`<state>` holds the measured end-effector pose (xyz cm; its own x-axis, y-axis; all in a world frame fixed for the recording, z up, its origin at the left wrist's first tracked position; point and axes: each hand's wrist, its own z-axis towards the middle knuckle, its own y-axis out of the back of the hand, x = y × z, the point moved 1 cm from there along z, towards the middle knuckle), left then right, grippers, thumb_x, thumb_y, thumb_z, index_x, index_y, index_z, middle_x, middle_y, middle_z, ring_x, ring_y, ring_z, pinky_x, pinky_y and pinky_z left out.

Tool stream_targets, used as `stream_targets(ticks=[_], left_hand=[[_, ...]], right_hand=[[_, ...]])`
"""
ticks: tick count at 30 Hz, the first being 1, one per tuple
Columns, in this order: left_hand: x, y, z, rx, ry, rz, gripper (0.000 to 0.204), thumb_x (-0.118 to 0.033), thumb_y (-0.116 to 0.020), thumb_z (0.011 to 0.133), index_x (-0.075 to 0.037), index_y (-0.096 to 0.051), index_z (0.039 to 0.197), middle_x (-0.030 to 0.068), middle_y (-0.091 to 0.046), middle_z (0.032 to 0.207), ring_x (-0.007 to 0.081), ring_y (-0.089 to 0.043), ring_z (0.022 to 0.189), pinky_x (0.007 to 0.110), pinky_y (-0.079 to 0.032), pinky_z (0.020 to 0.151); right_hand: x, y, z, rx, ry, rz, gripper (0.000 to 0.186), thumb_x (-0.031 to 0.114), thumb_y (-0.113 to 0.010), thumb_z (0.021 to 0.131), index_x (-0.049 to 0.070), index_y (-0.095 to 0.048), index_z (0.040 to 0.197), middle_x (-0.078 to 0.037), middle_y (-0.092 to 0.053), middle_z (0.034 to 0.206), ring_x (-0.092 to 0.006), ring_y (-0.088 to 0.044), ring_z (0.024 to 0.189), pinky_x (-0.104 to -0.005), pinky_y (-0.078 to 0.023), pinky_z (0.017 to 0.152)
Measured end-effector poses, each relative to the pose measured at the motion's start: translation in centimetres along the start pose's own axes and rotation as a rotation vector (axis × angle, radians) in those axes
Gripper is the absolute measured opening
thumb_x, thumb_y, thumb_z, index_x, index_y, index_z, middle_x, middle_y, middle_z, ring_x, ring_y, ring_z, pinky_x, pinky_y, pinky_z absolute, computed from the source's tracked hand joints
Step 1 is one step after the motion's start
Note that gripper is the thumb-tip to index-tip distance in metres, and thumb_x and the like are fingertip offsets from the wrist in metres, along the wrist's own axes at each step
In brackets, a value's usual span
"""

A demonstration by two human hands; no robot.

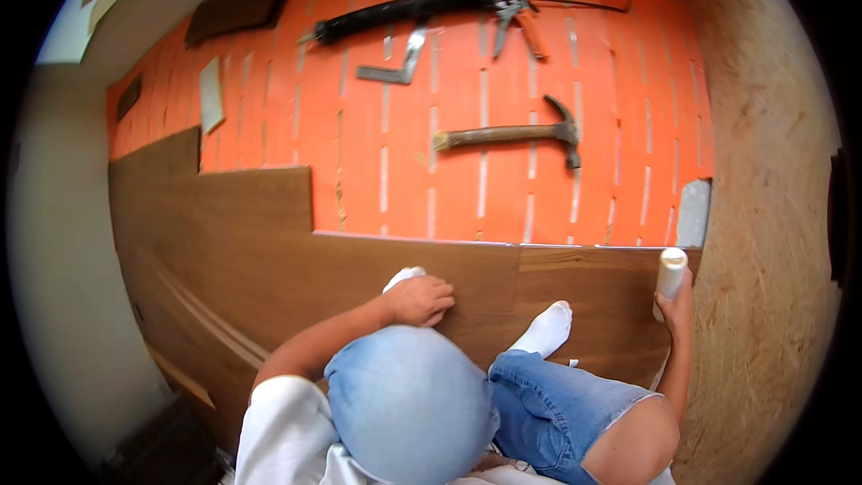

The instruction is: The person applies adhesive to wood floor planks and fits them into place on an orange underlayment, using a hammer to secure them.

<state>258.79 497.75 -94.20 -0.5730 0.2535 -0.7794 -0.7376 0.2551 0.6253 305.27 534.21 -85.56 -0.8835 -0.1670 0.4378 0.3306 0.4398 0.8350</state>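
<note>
My right hand [679,304] is closed around a white cylinder [671,271] with a pale round end, held upright by the right end of the brown floor planks [431,260]. Its exact kind does not show. In front of my bent left knee, my left hand [419,300] has its fingers curled; whatever may be inside them is hidden. Just beyond it peeks a white sock [403,277] on my left foot. My other socked foot [548,329] rests on the planks between my hands.
Orange underlayment [404,180] with slits lies beyond the planks. On it are a claw hammer [512,135], a black caulking gun [413,13], a metal angled bar [400,63] and plank offcuts [235,9]. Chipboard [754,216] runs along the right, a pale wall [67,242] along the left.
</note>
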Motion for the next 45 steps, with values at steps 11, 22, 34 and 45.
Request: stream_targets(ticks=[11, 22, 34, 45], left_hand=[[-1.0, -1.3, 1.6, -0.223, 0.152, -0.028, 0.01, -0.013, -0.069, 0.084, -0.007, -0.064, 0.091, 0.0094, -0.058, 0.086, 0.0302, -0.063, 0.08, 0.043, -0.053, 0.071], [6.1, 7.9, 8.9, -0.614, 0.309, 0.324, 0.025, -0.003, -0.067, 0.086, -0.002, -0.067, 0.111, 0.0107, -0.063, 0.104, 0.0308, -0.065, 0.093, 0.042, -0.055, 0.076], [14.0, 11.4, 20.3, -0.337, 0.313, 0.588, 0.022, -0.016, -0.076, 0.079, -0.001, -0.067, 0.092, 0.0154, -0.067, 0.095, 0.0337, -0.064, 0.097, 0.043, -0.049, 0.093], [11.8, 13.5, 23.7, -0.419, 0.352, 0.555, 0.015, -0.005, -0.063, 0.085, -0.001, -0.067, 0.099, 0.0169, -0.066, 0.097, 0.0336, -0.06, 0.098, 0.045, -0.048, 0.091]], right_hand=[[-4.0, -3.0, -3.9, 0.266, -0.023, -0.248, 0.074, -0.002, -0.076, 0.06, 0.006, -0.054, 0.131, -0.021, -0.06, 0.122, -0.0466, -0.056, 0.119, -0.0513, -0.045, 0.105], [-6.1, -4.6, -6.3, 0.328, -0.074, -0.35, 0.094, -0.007, -0.077, 0.064, 0.006, -0.045, 0.151, -0.021, -0.057, 0.143, -0.044, -0.05, 0.136, -0.0482, -0.041, 0.117], [11.9, -5.1, 1.4, 0.12, 0.18, -0.045, 0.053, 0.003, -0.065, 0.093, 0.002, -0.055, 0.144, -0.018, -0.063, 0.136, -0.0342, -0.062, 0.127, -0.0416, -0.049, 0.108], [19.1, -9.0, 13.8, 0.125, 0.366, 0.215, 0.033, 0.007, -0.062, 0.099, -0.003, -0.065, 0.131, -0.017, -0.076, 0.117, -0.0266, -0.074, 0.109, -0.0365, -0.056, 0.098]])
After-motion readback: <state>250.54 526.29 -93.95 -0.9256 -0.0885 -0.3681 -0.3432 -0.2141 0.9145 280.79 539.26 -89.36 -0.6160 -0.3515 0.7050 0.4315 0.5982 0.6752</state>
